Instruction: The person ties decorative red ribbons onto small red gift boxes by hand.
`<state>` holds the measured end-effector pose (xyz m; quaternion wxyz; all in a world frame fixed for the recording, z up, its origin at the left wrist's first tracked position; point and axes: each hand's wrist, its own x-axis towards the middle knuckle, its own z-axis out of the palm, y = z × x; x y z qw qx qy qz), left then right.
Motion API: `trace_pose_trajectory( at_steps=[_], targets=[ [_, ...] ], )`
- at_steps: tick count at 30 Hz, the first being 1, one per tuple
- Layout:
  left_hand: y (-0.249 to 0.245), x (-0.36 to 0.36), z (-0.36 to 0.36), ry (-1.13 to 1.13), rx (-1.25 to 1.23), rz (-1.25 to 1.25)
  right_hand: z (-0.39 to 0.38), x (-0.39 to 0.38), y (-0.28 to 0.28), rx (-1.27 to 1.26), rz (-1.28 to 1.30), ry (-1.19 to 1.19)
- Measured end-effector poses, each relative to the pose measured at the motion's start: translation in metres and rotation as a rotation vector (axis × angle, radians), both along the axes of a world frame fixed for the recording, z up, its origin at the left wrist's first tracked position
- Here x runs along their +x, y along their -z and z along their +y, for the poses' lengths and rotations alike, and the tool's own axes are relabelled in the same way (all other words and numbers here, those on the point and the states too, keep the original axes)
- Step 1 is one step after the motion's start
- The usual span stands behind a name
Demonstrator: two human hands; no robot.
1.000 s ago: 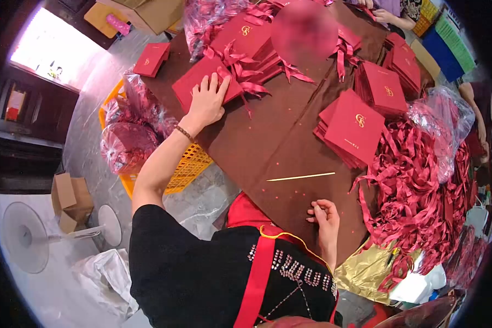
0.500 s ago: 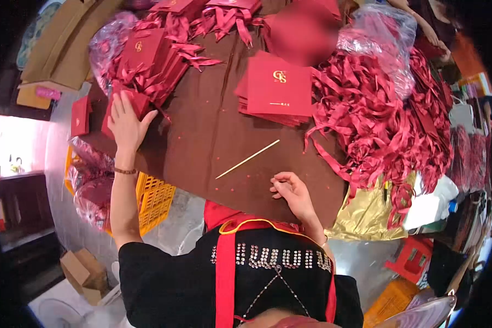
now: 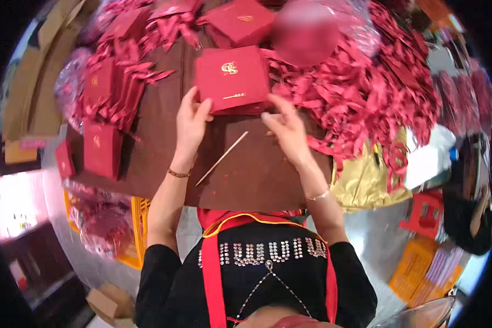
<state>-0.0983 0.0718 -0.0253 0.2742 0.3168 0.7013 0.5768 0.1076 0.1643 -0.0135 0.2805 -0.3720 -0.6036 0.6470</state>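
Note:
Both my hands are at the near corners of a stack of flat red squares with a gold monogram on top. My left hand is at its lower left corner, thumb apart from the fingers, fingertips right at the edge. At the lower right corner, my right hand has its thumb and fingers spread, the fingertips close to the edge. A thin pale stick lies slantwise on the brown cloth between my forearms.
A large heap of red ribbons covers the table's right side. Red ribboned pieces stand at the left, near a red block. Another red stack lies behind. Gold wrapping hangs at the right edge; a yellow crate stands below left.
My left hand has left the red block on the left and come to the middle stack. My right hand has moved up from the table's near edge to that stack. The view has shifted.

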Motion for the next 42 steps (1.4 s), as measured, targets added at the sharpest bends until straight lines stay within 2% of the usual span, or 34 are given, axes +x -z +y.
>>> trace_pose_trajectory(
  at_steps=[1, 3, 7, 9, 11, 13, 14, 16, 17, 19, 21, 23, 24, 25, 26, 27, 28, 29, 30, 31, 33, 35, 37, 39, 41, 42],
  targets=[
    [-0.007, 0.003, 0.003, -0.007, -0.041, -0.059, -0.002, 0.0, 0.001, 0.031, 0.026, -0.07],
    [-0.007, 0.006, 0.001, -0.025, 0.035, -0.225, -0.013, 0.003, 0.001, -0.036, 0.148, -0.104],
    [-0.016, 0.02, -0.022, 0.021, 0.087, -0.404, -0.027, 0.039, -0.001, -0.017, 0.146, -0.089],
    [-0.022, 0.041, -0.041, 0.134, 0.145, -0.475, -0.031, 0.064, 0.001, -0.081, 0.15, 0.136],
    [-0.022, 0.066, -0.058, 0.249, 0.015, -0.456, -0.036, 0.082, 0.0, -0.146, 0.167, 0.352],
    [-0.016, 0.09, -0.07, 0.366, -0.21, -0.532, -0.043, 0.102, 0.022, -0.093, 0.172, 0.379],
    [-0.013, 0.099, -0.077, 0.444, -0.308, -0.478, -0.045, 0.112, 0.032, -0.097, 0.17, 0.385],
    [0.003, 0.105, -0.087, 0.596, -0.425, -0.276, -0.048, 0.124, 0.043, -0.149, 0.017, 0.182],
    [0.007, 0.103, -0.089, 0.605, -0.435, -0.28, -0.05, 0.127, 0.046, -0.158, 0.014, 0.192],
    [0.004, 0.102, -0.084, 0.517, -0.336, -0.276, -0.055, 0.126, 0.043, -0.017, -0.159, 0.174],
    [-0.008, 0.096, -0.083, 0.444, -0.369, -0.244, -0.055, 0.125, 0.043, -0.029, -0.073, 0.23],
    [-0.011, 0.09, -0.085, 0.447, -0.405, -0.197, -0.05, 0.131, 0.035, 0.218, -0.302, 0.31],
    [-0.008, 0.088, -0.089, 0.452, -0.413, -0.195, -0.048, 0.137, 0.042, 0.314, -0.293, 0.412],
    [-0.003, 0.087, -0.094, 0.509, -0.448, -0.064, -0.043, 0.143, 0.028, 0.411, -0.483, 0.446],
    [0.0, 0.086, -0.097, 0.565, -0.481, 0.067, -0.04, 0.147, 0.024, 0.387, -0.473, 0.525],
    [0.0, 0.086, -0.098, 0.564, -0.485, 0.067, -0.038, 0.151, 0.022, 0.365, -0.463, 0.602],
    [0.0, 0.086, -0.099, 0.631, -0.526, 0.218, -0.035, 0.155, 0.02, 0.363, -0.463, 0.6],
    [0.001, 0.086, -0.1, 0.695, -0.564, 0.37, -0.033, 0.16, 0.019, 0.448, -0.57, 0.622],
    [0.001, 0.087, -0.099, 0.65, -0.58, 0.359, -0.031, 0.163, 0.018, 0.535, -0.677, 0.643],
    [0.0, 0.088, -0.096, 0.652, -0.578, 0.358, -0.03, 0.164, 0.018, 0.535, -0.679, 0.645],
    [-0.01, 0.088, -0.085, 0.653, -0.566, 0.515, -0.03, 0.168, 0.021, 0.572, -0.796, 0.509],
    [-0.015, 0.087, -0.076, 0.626, -0.545, 0.521, -0.029, 0.167, 0.021, 0.564, -0.784, 0.53],
    [-0.014, 0.082, -0.071, 0.56, -0.376, 0.55, -0.031, 0.168, 0.016, 0.51, -0.806, 0.469],
    [-0.024, 0.087, -0.061, 0.518, -0.356, 0.502, -0.034, 0.167, 0.019, 0.504, -0.741, 0.484],
    [-0.032, 0.096, -0.047, 0.543, -0.212, 0.367, -0.039, 0.165, 0.017, 0.557, -0.707, 0.508],
    [-0.037, 0.105, -0.04, 0.572, -0.221, 0.282, -0.043, 0.161, 0.01, 0.508, -0.669, 0.524]
  ],
)
